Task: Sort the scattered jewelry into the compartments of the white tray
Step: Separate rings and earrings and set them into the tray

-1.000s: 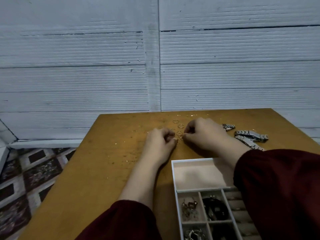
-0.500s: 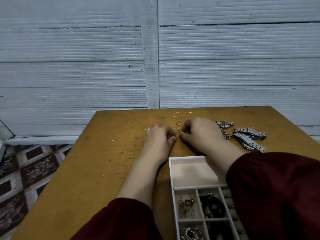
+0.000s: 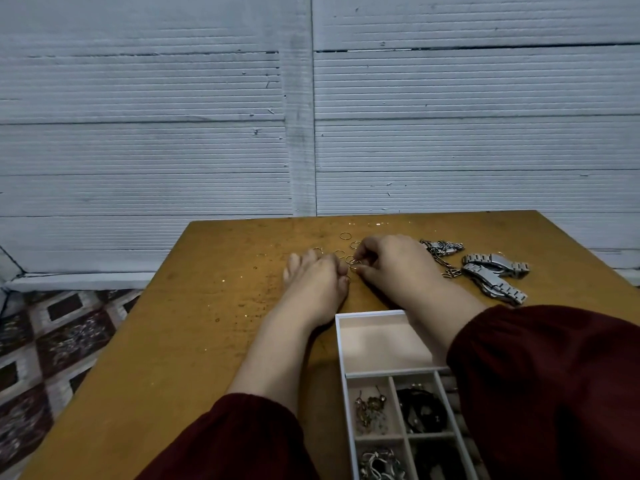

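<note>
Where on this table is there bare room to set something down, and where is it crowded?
Free: the table's left half, between the left hand and the left edge, and the white tray's large far compartment. Crowded: gold rings between the hands, watch bands beyond the right hand, filled small compartments.

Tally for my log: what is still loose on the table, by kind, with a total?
thin gold rings: 5 in plain view, more may be hidden
silver watches: 2
silver chain bundle: 1
Total: 8
</note>
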A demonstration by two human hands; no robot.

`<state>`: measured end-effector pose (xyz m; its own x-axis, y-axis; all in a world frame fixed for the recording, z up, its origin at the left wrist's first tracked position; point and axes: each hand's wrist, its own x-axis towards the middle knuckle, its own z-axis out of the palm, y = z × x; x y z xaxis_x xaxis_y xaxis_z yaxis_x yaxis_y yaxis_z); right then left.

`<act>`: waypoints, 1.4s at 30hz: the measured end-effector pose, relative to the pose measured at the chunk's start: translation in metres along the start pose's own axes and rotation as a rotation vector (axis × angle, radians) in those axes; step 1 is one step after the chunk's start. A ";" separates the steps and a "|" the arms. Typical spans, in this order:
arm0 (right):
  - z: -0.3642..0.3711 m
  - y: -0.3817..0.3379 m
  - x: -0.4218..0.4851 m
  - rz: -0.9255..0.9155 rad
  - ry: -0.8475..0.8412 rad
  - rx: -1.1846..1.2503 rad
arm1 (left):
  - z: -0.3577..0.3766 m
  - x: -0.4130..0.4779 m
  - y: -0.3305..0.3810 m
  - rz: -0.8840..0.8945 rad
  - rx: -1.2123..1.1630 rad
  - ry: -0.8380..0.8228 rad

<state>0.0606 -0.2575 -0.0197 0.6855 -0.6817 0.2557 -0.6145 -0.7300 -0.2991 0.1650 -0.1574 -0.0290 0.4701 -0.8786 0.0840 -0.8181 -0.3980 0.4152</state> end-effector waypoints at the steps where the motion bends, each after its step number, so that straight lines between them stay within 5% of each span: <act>1: 0.000 0.000 0.000 0.001 -0.001 0.006 | -0.001 0.000 0.000 0.004 0.010 -0.002; 14: -0.002 0.000 -0.002 0.000 -0.024 0.039 | 0.001 0.000 -0.005 0.017 -0.074 0.030; 26: -0.009 -0.001 -0.006 0.001 0.006 0.078 | 0.006 0.006 -0.018 0.010 -0.431 0.103; 34: -0.039 0.000 -0.020 -0.031 0.084 0.020 | -0.003 -0.019 0.000 -0.028 -0.992 0.177; 42: -0.078 0.017 -0.077 0.043 0.147 0.305 | -0.012 -0.060 0.029 0.053 -1.033 0.280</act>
<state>-0.0332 -0.2212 0.0272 0.5839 -0.7276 0.3601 -0.4812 -0.6674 -0.5683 0.1174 -0.1132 -0.0109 0.6087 -0.7442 0.2751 -0.2246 0.1709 0.9593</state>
